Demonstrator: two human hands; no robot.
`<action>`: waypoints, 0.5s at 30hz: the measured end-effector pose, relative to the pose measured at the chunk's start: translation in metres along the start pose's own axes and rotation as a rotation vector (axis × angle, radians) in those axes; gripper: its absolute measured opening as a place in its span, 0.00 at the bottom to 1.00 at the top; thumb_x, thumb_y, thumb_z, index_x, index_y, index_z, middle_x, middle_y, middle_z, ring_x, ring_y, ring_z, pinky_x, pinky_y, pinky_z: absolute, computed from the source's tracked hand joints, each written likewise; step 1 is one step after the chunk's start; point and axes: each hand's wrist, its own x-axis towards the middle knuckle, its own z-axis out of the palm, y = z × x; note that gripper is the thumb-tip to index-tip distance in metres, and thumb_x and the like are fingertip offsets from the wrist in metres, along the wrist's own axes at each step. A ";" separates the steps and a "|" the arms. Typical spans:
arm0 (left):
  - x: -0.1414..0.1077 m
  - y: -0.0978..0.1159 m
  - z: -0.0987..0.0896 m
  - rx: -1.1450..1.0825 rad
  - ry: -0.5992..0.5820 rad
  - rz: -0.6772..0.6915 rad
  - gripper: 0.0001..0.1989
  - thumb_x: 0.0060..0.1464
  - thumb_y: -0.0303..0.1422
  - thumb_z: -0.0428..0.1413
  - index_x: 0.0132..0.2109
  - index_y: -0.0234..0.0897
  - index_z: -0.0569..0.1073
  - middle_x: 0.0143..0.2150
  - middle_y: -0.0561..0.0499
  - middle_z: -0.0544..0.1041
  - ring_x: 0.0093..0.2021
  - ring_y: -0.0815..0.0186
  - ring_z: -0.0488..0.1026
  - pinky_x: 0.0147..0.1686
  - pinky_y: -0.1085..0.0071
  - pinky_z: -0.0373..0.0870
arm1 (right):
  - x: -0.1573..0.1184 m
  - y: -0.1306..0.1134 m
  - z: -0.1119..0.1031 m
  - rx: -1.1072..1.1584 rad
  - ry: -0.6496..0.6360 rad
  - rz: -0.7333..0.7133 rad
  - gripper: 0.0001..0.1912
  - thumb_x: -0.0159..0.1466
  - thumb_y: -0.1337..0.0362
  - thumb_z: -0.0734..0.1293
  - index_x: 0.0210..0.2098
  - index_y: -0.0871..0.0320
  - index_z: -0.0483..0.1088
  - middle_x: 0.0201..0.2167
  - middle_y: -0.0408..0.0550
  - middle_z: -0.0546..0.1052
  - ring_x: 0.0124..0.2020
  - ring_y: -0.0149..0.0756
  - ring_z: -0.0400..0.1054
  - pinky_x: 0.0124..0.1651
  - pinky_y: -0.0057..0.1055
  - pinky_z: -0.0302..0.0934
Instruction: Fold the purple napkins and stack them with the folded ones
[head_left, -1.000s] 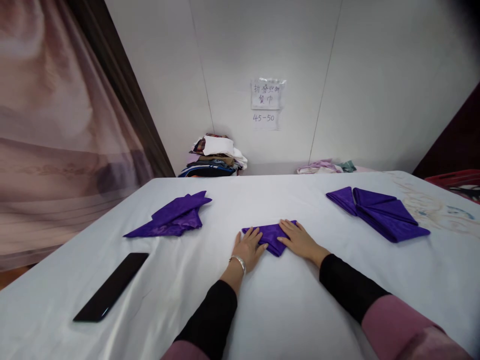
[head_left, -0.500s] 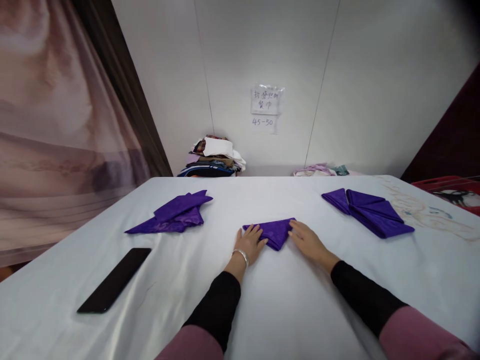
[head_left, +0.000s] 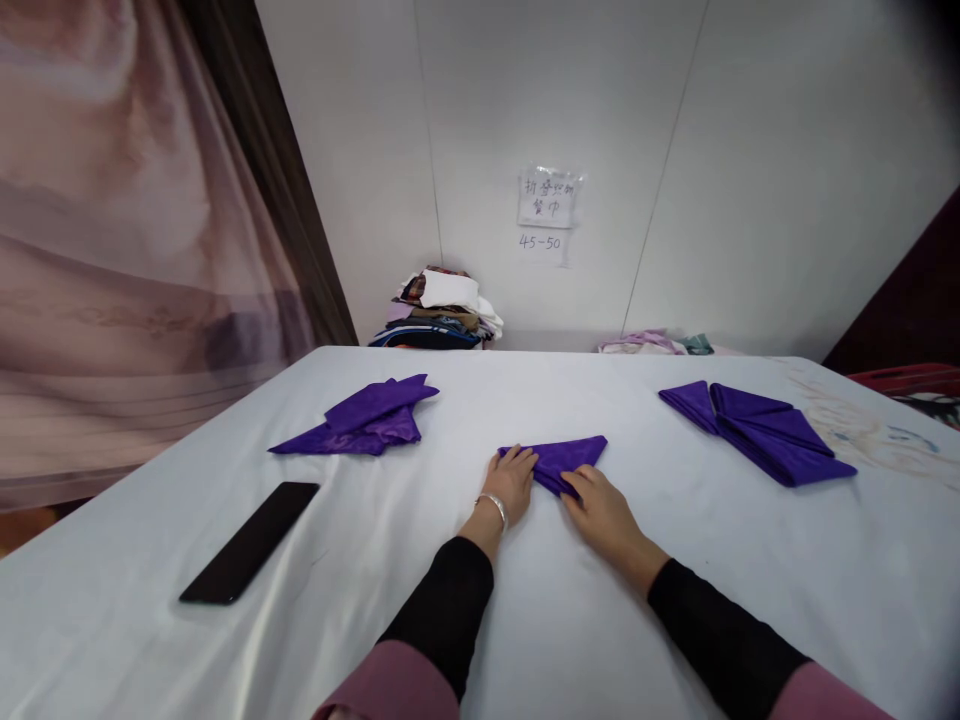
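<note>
A purple cloth napkin [head_left: 564,457], folded into a flat triangle, lies in the middle of the white-covered table. My left hand [head_left: 513,482] rests flat on its left end, fingers stretched out over the cloth, a silver bracelet at the wrist. At the near corner, my right hand [head_left: 600,508] pinches the napkin's edge between thumb and fingers. The fingers partly cover both of these spots. Two more folded purple napkins lie apart from my hands: a pointed, layered one [head_left: 371,415] to the left and a fan-like one [head_left: 772,430] to the right.
A black phone-like slab [head_left: 251,543] lies on the white tablecloth [head_left: 375,630] at left. Beyond the far edge are a clothes pile [head_left: 435,312] and pinkish cloth [head_left: 645,343]. A handwritten sign [head_left: 550,198] hangs on the wall. Curtains [head_left: 135,250] hang at left.
My right hand has moved from the napkin's right tip to its near corner and closed on the edge there. My left hand stays on the left end. The view has shifted slightly.
</note>
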 end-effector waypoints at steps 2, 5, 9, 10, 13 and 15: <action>0.000 0.000 0.000 -0.002 0.013 0.009 0.20 0.58 0.27 0.42 0.56 0.45 0.64 0.59 0.53 0.65 0.62 0.63 0.53 0.60 0.53 0.44 | -0.002 0.003 0.004 0.015 0.006 0.021 0.14 0.61 0.67 0.59 0.45 0.57 0.68 0.38 0.48 0.69 0.39 0.36 0.64 0.42 0.31 0.60; 0.000 0.001 0.001 -0.004 0.031 0.026 0.21 0.56 0.26 0.44 0.55 0.46 0.64 0.58 0.53 0.67 0.62 0.62 0.53 0.60 0.50 0.39 | -0.003 0.005 0.008 0.023 0.001 0.022 0.14 0.61 0.68 0.58 0.44 0.56 0.68 0.36 0.46 0.69 0.37 0.34 0.64 0.40 0.29 0.59; 0.000 -0.001 0.002 0.001 0.067 0.098 0.21 0.54 0.25 0.47 0.53 0.48 0.67 0.56 0.53 0.69 0.61 0.61 0.55 0.60 0.48 0.38 | -0.002 0.006 0.011 0.023 -0.003 0.013 0.13 0.61 0.68 0.57 0.42 0.56 0.69 0.35 0.45 0.69 0.35 0.32 0.64 0.37 0.28 0.59; 0.001 -0.002 0.003 0.008 0.081 0.114 0.20 0.54 0.25 0.47 0.52 0.48 0.68 0.56 0.53 0.69 0.60 0.61 0.56 0.60 0.48 0.39 | -0.002 0.007 0.012 0.024 -0.001 0.012 0.13 0.61 0.68 0.57 0.42 0.56 0.69 0.35 0.45 0.69 0.34 0.32 0.64 0.37 0.28 0.58; 0.004 -0.003 0.003 0.031 0.111 0.124 0.16 0.56 0.26 0.47 0.47 0.47 0.72 0.53 0.53 0.72 0.58 0.61 0.59 0.59 0.50 0.44 | -0.002 0.008 0.012 0.031 -0.005 -0.001 0.12 0.61 0.69 0.57 0.40 0.55 0.69 0.35 0.44 0.69 0.33 0.31 0.65 0.35 0.27 0.58; 0.007 -0.002 0.003 0.042 0.121 0.120 0.15 0.56 0.26 0.48 0.45 0.46 0.74 0.53 0.53 0.72 0.57 0.61 0.61 0.58 0.54 0.48 | -0.002 0.008 0.012 0.030 -0.012 -0.011 0.12 0.61 0.69 0.57 0.40 0.55 0.69 0.34 0.44 0.70 0.32 0.31 0.65 0.34 0.27 0.57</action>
